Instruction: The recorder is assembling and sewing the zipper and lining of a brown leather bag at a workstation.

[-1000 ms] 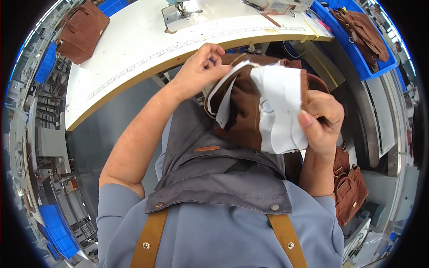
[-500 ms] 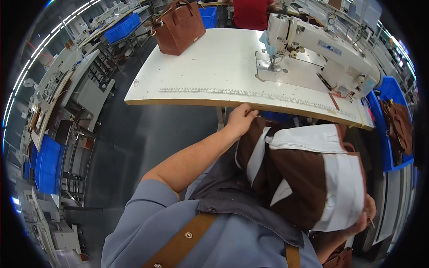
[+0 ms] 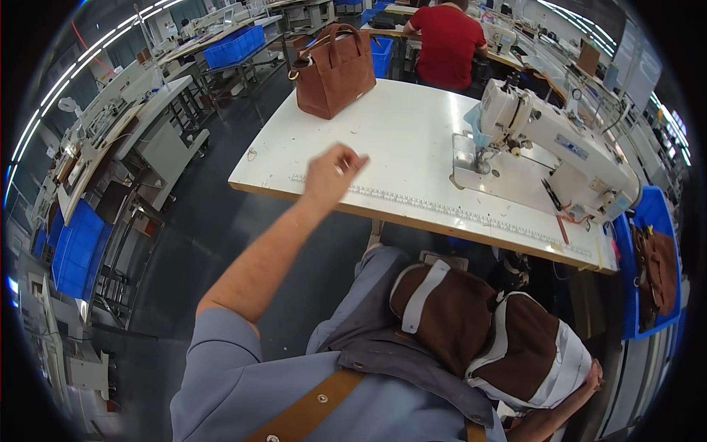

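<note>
Over the table's front edge, my left hand [image 3: 335, 173] hangs in the air, its fingers curled together and slightly blurred; whatever they may hold is too small to make out. My right hand [image 3: 593, 377], mostly hidden, grips the outer edge of an unfinished brown bag [image 3: 523, 350] with white backing panels. That bag lies spread across my lap, below the table edge. Beyond my left hand a finished brown handbag [image 3: 335, 81] stands upright on the white table [image 3: 412, 132].
A white sewing machine [image 3: 552, 140] occupies the table's right side, with dark snips [image 3: 552, 194] beside its base. A printed ruler [image 3: 442, 212] runs along the front edge. At right hangs a blue bin [image 3: 632, 295] with brown pieces. A person in red [image 3: 445, 48] sits ahead.
My left hand has left the bag and table edge, rising up and leftward over the tabletop. The bag has sunk lower onto my lap, with my right hand still at its edge. The view has shifted.
</note>
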`<state>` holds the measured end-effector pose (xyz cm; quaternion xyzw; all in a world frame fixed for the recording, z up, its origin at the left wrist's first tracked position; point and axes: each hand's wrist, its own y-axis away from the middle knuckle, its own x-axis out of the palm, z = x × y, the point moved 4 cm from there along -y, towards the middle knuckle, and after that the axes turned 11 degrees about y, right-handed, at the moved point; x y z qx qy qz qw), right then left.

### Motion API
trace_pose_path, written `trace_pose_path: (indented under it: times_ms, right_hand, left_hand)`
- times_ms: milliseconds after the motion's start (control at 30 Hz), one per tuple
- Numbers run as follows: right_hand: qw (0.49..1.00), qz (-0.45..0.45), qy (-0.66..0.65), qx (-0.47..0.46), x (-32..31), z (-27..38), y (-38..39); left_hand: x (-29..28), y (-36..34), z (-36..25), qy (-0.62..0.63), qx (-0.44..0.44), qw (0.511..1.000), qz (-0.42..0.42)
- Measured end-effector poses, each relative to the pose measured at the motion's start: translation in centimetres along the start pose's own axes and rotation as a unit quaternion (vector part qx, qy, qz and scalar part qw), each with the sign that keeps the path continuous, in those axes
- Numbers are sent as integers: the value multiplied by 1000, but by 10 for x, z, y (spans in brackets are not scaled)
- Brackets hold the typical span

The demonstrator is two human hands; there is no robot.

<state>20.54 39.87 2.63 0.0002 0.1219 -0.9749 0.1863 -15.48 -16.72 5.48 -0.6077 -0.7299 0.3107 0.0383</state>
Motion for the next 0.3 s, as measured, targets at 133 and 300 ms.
trace_pose_path:
  times_ms: [133, 300]
  right_hand:
    - [987, 117, 82, -68, 20, -12, -20]
    - [992, 118, 39, -2, 63, 16, 8]
  left_hand:
    - [-87, -129, 28, -148, 93, 961, -216]
    - [-104, -223, 30, -225, -142, 950, -161]
